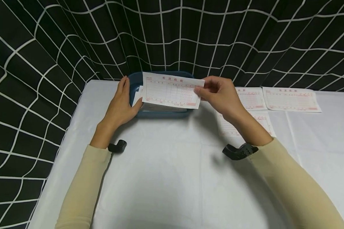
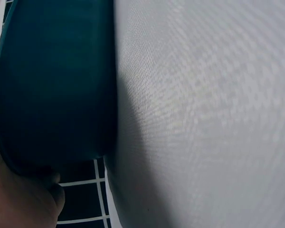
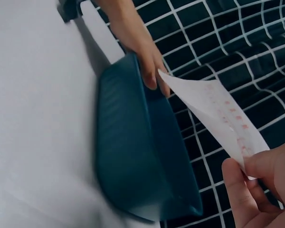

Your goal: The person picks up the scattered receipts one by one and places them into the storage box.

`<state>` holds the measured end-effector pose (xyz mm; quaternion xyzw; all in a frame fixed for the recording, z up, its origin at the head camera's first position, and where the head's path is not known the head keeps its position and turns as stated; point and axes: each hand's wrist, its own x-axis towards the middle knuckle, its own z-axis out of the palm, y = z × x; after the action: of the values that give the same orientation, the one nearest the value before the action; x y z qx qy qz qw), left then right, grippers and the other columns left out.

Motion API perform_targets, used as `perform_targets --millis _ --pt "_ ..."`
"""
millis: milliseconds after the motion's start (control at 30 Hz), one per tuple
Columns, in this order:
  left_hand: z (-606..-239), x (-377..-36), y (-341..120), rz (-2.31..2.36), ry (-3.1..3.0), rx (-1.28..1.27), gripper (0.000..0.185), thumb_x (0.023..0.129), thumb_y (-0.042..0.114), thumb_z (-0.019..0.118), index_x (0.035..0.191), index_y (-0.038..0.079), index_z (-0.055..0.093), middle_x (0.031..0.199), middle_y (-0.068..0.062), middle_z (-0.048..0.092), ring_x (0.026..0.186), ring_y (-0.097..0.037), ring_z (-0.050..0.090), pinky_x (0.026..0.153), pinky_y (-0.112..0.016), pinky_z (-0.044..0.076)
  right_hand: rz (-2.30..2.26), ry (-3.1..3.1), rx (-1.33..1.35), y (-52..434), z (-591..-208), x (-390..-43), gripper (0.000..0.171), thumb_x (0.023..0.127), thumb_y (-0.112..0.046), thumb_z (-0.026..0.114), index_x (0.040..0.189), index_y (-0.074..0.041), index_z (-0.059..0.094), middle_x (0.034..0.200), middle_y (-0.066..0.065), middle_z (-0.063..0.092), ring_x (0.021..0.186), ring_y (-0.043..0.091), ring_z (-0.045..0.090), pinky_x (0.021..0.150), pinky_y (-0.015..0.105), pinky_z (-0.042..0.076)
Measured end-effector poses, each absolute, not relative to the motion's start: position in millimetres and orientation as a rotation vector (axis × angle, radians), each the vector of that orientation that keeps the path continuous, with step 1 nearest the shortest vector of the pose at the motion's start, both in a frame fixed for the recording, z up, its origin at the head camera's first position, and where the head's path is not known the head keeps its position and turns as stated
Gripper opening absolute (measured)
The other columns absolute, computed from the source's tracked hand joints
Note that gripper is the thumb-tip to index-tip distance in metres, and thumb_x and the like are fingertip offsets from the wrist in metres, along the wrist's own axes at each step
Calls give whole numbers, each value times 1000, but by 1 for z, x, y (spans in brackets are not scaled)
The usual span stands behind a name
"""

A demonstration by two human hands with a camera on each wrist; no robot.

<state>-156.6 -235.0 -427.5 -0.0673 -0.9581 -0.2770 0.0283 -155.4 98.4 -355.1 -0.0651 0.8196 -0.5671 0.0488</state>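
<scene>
Your right hand (image 1: 218,93) pinched a receipt slip (image 1: 172,90) above the blue basin (image 3: 137,161); left hand (image 1: 121,106) gripped the basin's side. Thin pinch w/ limp paper: slip could've dropped.

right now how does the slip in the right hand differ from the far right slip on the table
The held slip is lifted over the blue bin, pinched at one end by the right hand; the far right slip lies flat on the white table, untouched. The held slip tilts slightly; the far right slip lies level. Both are white forms with red print.
</scene>
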Motion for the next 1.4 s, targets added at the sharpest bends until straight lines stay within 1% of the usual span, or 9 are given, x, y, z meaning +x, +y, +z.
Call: perform_targets --millis 200,400,600,733,867,1000,1100,1300,1400 --pt "-427 -156 -234 -867 -2971 -194 99 101 52 60 168 -4 14 179 -17 9 166 -36 20 132 -53 27 -1681 2535 -185 94 -348 -175 24 99 -13 74 118 1 72 101 0 71 83 5 66 76 14 60" --pt "-426 -156 -234 -856 -2980 -188 99 101 53 61 168 -3 13 179 -17 9 166 -35 19 132 -54 27 -1627 2536 -196 88 -348 -188 21 99 -9 73 117 2 71 102 4 69 82 7 65 76 14 60" --pt "-426 -156 -233 -847 -2989 -178 98 101 51 61 168 -2 13 179 -17 9 166 -35 19 132 -53 27 -1487 2602 -284 80 -361 -194 20 98 -9 74 115 2 72 94 6 64 81 13 57 68 15 50" --pt "-425 -156 -233 -843 -2995 -169 98 101 51 61 168 -2 13 179 -17 9 166 -35 20 132 -53 27 -1388 2674 -354 75 -368 -194 22 97 -9 75 116 1 74 96 11 67 82 16 57 67 17 45" --pt "-425 -155 -233 -842 -3001 -166 98 102 51 60 168 -2 13 179 -17 9 166 -35 20 132 -54 27 -1318 2736 -446 70 -372 -192 29 94 -6 76 122 2 74 103 18 72 87 22 64 75 20 48" --pt "-425 -155 -234 -847 -3009 -160 98 102 51 60 169 -1 11 180 -15 8 166 -35 19 132 -54 27 -1278 2781 -512 67 -374 -190 41 93 -4 77 133 3 69 107 21 72 94 29 70 87 34 53" --pt "-425 -155 -234 -846 -3014 -158 98 102 52 59 169 -1 10 180 -15 7 166 -35 19 132 -54 27 -1288 2810 -528 68 -374 -190 47 93 -1 74 138 4 65 111 22 74 100 33 73 94 43 56" --pt "-425 -155 -234 -839 -3013 -159 99 102 52 60 169 -1 11 180 -15 7 166 -35 20 132 -54 28 -1327 2863 -568 77 -374 -190 46 93 6 68 139 7 61 128 28 67 119 39 70 104 48 59" --pt "-424 -155 -233 -837 -3010 -160 99 101 52 60 169 -1 12 180 -15 8 166 -35 20 132 -54 28 -1319 2903 -571 84 -374 -189 44 94 4 69 138 7 62 131 27 64 122 40 67 104 49 59"
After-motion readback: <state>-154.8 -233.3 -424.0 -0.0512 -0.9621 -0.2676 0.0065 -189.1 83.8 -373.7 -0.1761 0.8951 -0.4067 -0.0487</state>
